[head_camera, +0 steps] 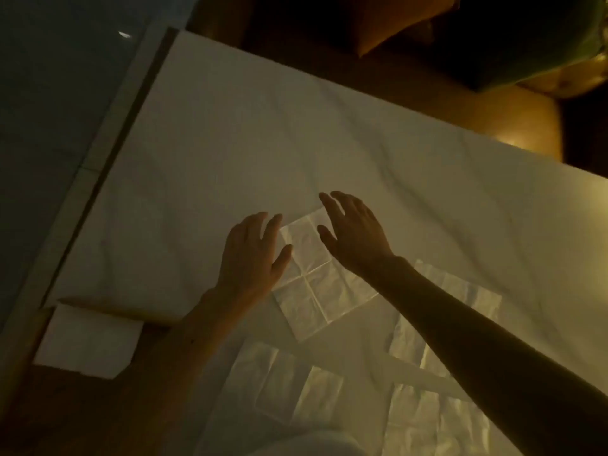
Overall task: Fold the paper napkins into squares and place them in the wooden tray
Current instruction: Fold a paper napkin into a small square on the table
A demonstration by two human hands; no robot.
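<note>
Napkin lies unfolded; left hand at its 9 o'clock and right hand at 1 o'clock, both open (probably to start folding).

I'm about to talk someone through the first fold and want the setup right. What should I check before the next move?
1. Napkin lies unfolded and flat on the cloth: ok.
2. Left hand is open, at the napkin's left edge: ok.
3. Right hand is open over the far corner: ok; whether it touches the paper: cannot tell.
4. Neither hand grips a corner yet to start the fold: not ok.
5. Tray sits to the left, with a folded napkin already in it: ok.
6. Spare napkins lie nearer the person: ok.
</note>
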